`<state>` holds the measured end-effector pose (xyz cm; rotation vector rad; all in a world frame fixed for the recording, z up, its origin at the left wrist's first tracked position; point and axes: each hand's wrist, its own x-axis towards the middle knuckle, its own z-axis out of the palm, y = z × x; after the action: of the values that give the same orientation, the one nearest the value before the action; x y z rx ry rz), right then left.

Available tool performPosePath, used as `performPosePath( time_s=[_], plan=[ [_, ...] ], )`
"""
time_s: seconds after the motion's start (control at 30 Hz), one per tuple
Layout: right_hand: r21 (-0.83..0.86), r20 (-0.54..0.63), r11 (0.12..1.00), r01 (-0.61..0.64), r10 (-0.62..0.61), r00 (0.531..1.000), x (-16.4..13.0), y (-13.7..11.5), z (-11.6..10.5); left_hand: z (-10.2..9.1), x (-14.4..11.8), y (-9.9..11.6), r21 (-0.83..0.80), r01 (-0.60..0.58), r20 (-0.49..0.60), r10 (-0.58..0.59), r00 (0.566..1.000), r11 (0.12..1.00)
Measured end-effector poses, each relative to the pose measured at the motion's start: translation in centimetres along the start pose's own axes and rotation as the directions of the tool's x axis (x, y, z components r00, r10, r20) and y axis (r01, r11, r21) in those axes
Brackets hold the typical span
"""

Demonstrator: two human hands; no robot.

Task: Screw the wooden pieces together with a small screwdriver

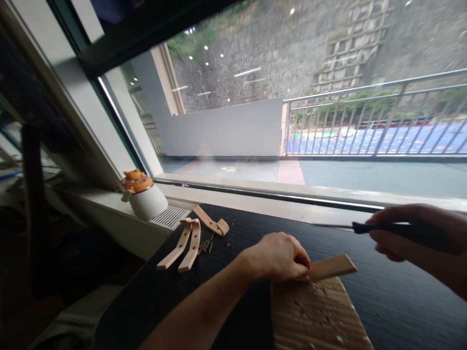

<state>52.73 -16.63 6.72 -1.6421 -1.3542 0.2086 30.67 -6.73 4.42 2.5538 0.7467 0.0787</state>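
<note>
My left hand (279, 257) is closed around one end of a pale wooden hook (333, 268), which rests at the far edge of a brown wooden board (314, 316). The hook's other end sticks out to the right, and my fingers hide the gripped end. Off to the right, my right hand (408, 238) grips a screwdriver (379, 227) by its black handle, its thin metal shaft pointing left, above the table and apart from the hook. Small wood chips and holes mark the board.
Three similar hooks (189, 243) with drilled holes lie on the black table (233, 291) at left, beside several screws (206, 245). A white pot with an orange animal-shaped lid (146, 194) stands on the sill. A large window (233, 126) runs behind the table.
</note>
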Motion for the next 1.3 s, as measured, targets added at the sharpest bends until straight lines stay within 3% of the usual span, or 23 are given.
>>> performPosePath(
  time_s=[0.1,0.33,0.43,0.63,0.83,1.07,1.3],
  plan=[
    [0.108,0.059,0.994,-0.020,0.013,0.998,0.4,-0.1,0.2,0.0,0.0,0.0,-0.016,-0.008,-0.006,0.008,1.000,1.000],
    [0.223,0.013,0.974,-0.023,0.021,1.000,0.2,-1.8,1.3,0.0,0.1,0.1,-0.012,0.002,-0.004,-0.002,1.000,1.000],
    [0.170,0.046,0.985,-0.024,0.017,0.999,-0.1,-2.2,1.9,-0.1,0.1,0.1,-0.013,-0.011,0.006,0.011,1.000,1.000],
    [0.040,0.205,0.991,0.125,-0.131,0.970,-0.4,-2.1,3.4,0.0,0.1,0.0,0.014,-0.023,-0.005,0.024,1.000,1.000],
    [0.040,0.224,0.970,0.240,-0.243,0.944,-0.9,-3.1,3.5,-0.2,0.0,0.1,0.021,-0.021,0.004,0.020,1.000,1.000],
    [0.026,0.352,0.971,0.236,-0.230,0.907,-1.0,-2.6,3.8,-0.1,-0.1,0.2,0.012,-0.038,-0.031,0.038,0.999,0.999],
    [0.013,0.396,0.973,0.229,-0.215,0.893,-1.1,-2.5,3.8,-0.1,-0.2,0.0,-0.024,-0.016,-0.017,0.016,1.000,1.000]
  ],
)
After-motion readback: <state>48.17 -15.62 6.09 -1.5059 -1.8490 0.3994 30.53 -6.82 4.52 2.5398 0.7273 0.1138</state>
